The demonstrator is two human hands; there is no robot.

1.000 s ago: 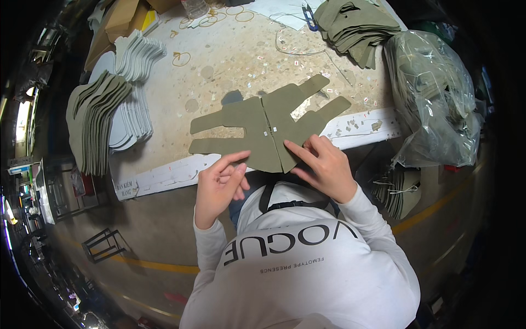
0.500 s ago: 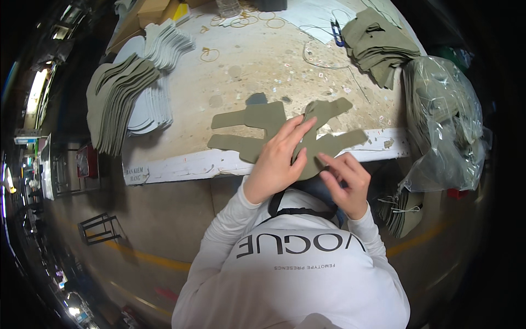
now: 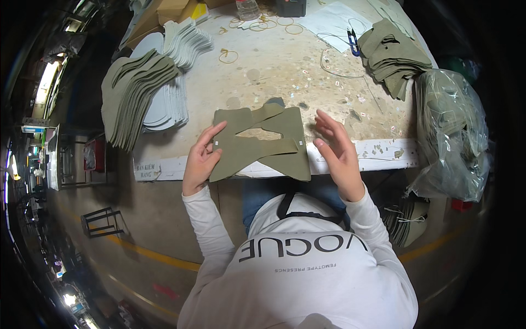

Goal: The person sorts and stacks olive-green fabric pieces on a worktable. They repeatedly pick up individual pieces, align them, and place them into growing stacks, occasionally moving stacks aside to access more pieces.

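An olive-green cut fabric piece (image 3: 257, 145), folded over on itself, lies at the near edge of the worn worktable (image 3: 285, 66). My left hand (image 3: 201, 159) pinches its left edge between thumb and fingers. To the piece's right, my right hand (image 3: 335, 148) hovers with fingers spread, just apart from the cloth and holding nothing. A small white tag sits on the piece near each hand.
A fanned stack of olive and pale grey cut pieces (image 3: 145, 96) lies at the left. Another olive stack (image 3: 392, 55) sits at the back right, blue snips (image 3: 353, 41) beside it. A clear plastic bag of pieces (image 3: 452, 137) hangs at the right edge. Rubber bands (image 3: 227, 55) lie scattered.
The spread-out piece has been folded into a compact shape. My left hand moved from its middle to its left edge, and my right hand came off it to the right.
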